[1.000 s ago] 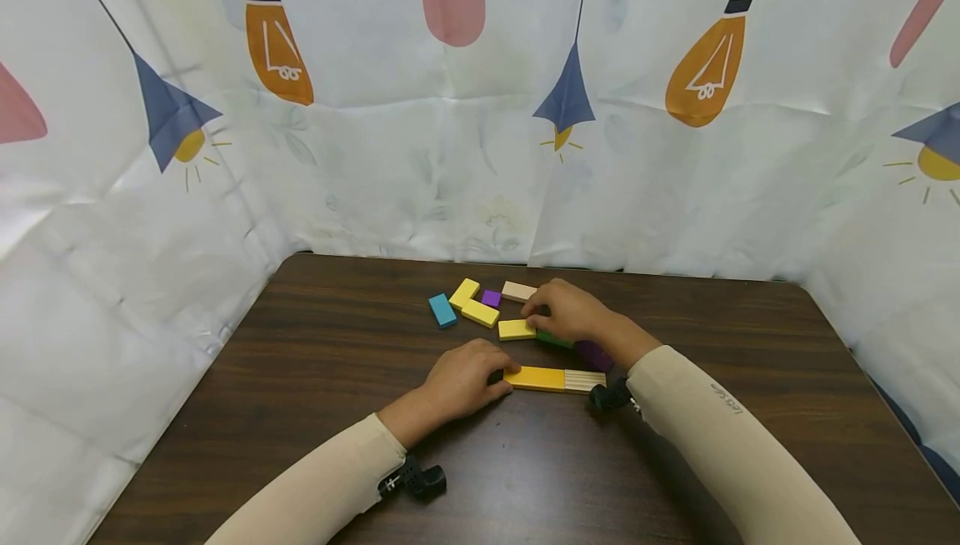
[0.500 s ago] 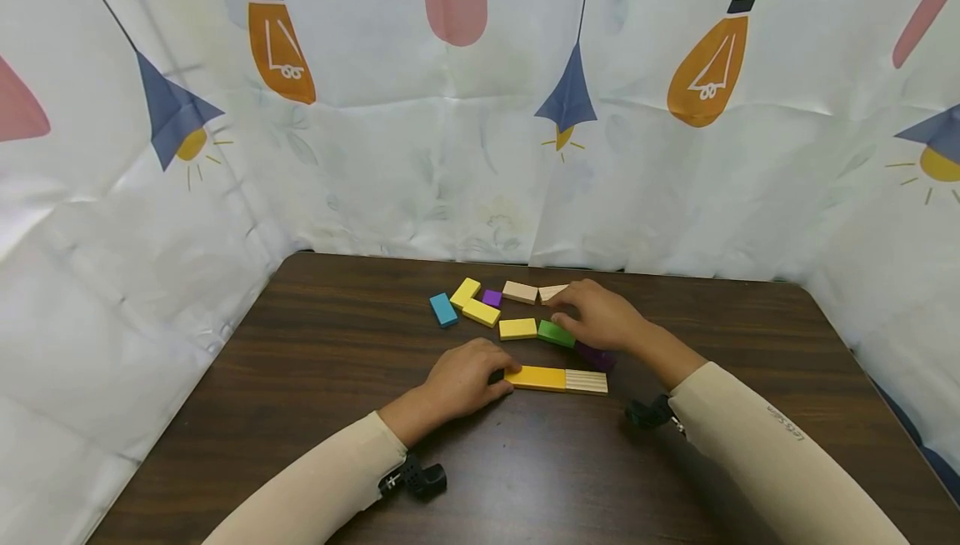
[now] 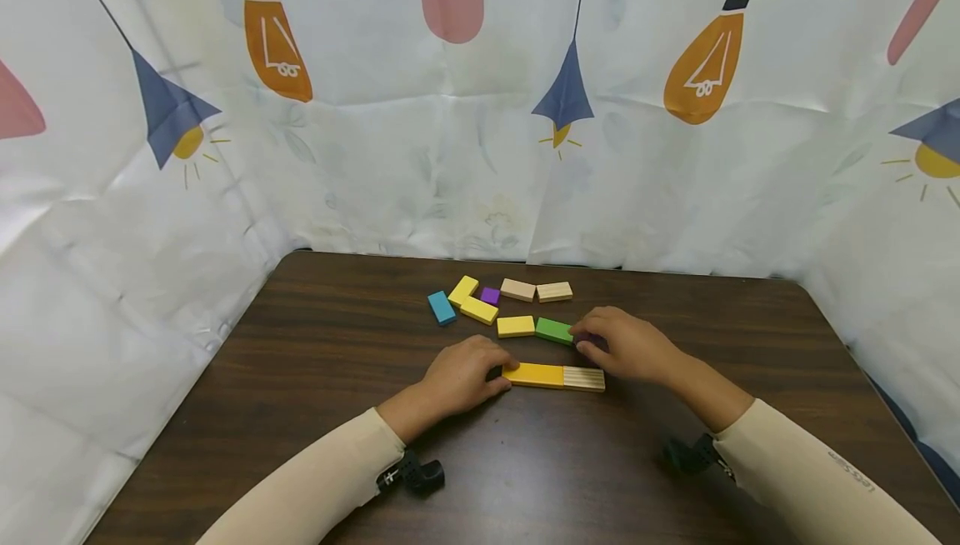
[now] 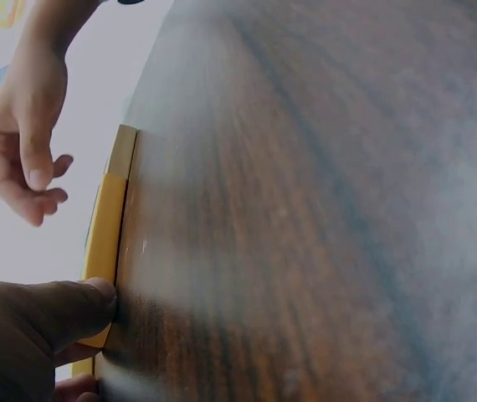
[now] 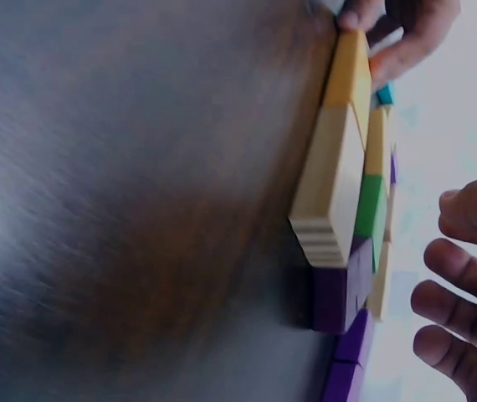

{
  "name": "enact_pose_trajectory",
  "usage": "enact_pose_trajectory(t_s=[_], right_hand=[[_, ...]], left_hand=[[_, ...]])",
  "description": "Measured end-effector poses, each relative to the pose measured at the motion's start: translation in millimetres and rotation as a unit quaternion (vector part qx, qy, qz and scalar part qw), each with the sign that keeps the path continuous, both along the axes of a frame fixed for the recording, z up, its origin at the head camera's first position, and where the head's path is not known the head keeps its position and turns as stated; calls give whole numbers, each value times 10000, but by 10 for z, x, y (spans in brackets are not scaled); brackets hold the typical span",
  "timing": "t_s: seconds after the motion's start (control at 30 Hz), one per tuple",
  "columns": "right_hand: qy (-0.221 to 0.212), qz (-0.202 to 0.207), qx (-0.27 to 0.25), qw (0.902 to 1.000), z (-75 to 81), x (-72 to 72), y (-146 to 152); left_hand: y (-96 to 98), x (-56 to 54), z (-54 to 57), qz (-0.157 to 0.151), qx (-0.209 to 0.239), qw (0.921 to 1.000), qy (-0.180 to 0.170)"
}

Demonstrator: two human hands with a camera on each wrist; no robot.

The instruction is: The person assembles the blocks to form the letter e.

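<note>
Worktop (image 3: 337,320): dark wood-grain, bearing all pieces listed, the groups set toward its far edge.

Left hand (image 3: 461,378): thumb and fingers pinching the orange-yellow block (image 3: 536,375) at its left end; the remainder of the block extends clear of the fingertips, toward the worktop's right edge.

Ridged pale block (image 3: 584,378): end to end with the orange-yellow block, on its right, beyond the reach of the left fingers.

Right hand (image 3: 630,345): raised, fingers loosely bent, thumb apart from them, holding nothing; in the right wrist view a gap separates it from the blocks. In the head view its fingertips appear just beside the right end of the green block (image 3: 554,330).

Dark purple block (image 5: 330,297): near the ridged pale block; mostly hidden behind the right hand in the head view.

Violet blocks, two (image 5: 353,335): beyond the dark purple one.

Yellow block (image 3: 515,327): immediately left of the green block.

Nearer the far edge, from the left: blue block (image 3: 442,308); yellow pair (image 3: 478,310), touching; small purple block (image 3: 490,296); pale wooden pair (image 3: 554,292).
</note>
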State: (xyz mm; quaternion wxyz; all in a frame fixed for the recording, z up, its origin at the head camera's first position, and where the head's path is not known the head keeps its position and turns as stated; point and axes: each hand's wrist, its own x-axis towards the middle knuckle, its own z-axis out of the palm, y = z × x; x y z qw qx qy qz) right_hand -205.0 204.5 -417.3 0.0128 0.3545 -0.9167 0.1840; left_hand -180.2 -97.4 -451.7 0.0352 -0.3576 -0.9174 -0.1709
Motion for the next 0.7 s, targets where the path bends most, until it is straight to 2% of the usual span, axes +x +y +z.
enact_pose_trajectory(t_s=[0.37, 0.5, 0.7], right_hand=[[-28, 576, -184, 9982, -147, 315, -20], [-101, 670, -222, 9975, -210, 360, -60], [30, 715, -77, 9974, -250, 381, -116]], left_hand=[[-5, 3, 0, -8, 35, 10000, -5], [-7, 2, -6, 9, 9, 10000, -14], [-2, 2, -4, 20, 5, 10000, 28]])
